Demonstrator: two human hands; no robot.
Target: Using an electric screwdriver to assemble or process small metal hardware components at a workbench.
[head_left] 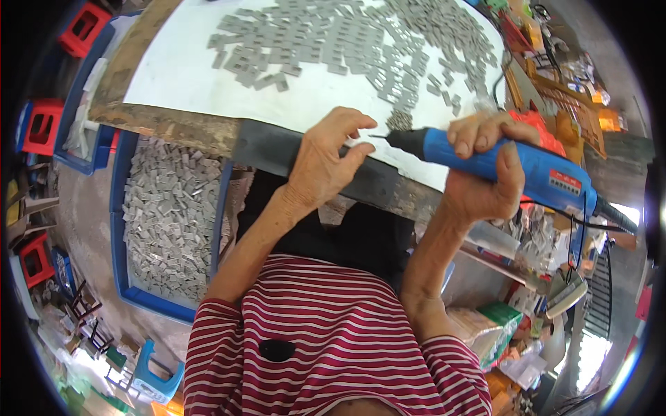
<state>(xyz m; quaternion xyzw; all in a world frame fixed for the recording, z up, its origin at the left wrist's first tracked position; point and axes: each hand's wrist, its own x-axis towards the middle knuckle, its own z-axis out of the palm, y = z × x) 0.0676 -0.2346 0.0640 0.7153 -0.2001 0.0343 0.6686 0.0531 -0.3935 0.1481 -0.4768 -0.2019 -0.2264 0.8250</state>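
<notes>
Closest to you, your striped shirt (333, 319) fills the lower middle. Just beyond, your right hand (479, 197) is wrapped around a blue power driver (548, 175), which sits tilted over the surface's (166, 128) near edge, its bit pointing left. Your left hand (322, 163) has thumb and index finger parted narrowly by the bit's tip; whether something tiny sits between them, you cannot tell. Down to your left, a blue tray (163, 309) holds many grey pieces. Past your hands, a small pile of tiny parts (400, 120) lies on a white sheet (170, 76), with flat grey pieces (340, 41) spread farther back.
</notes>
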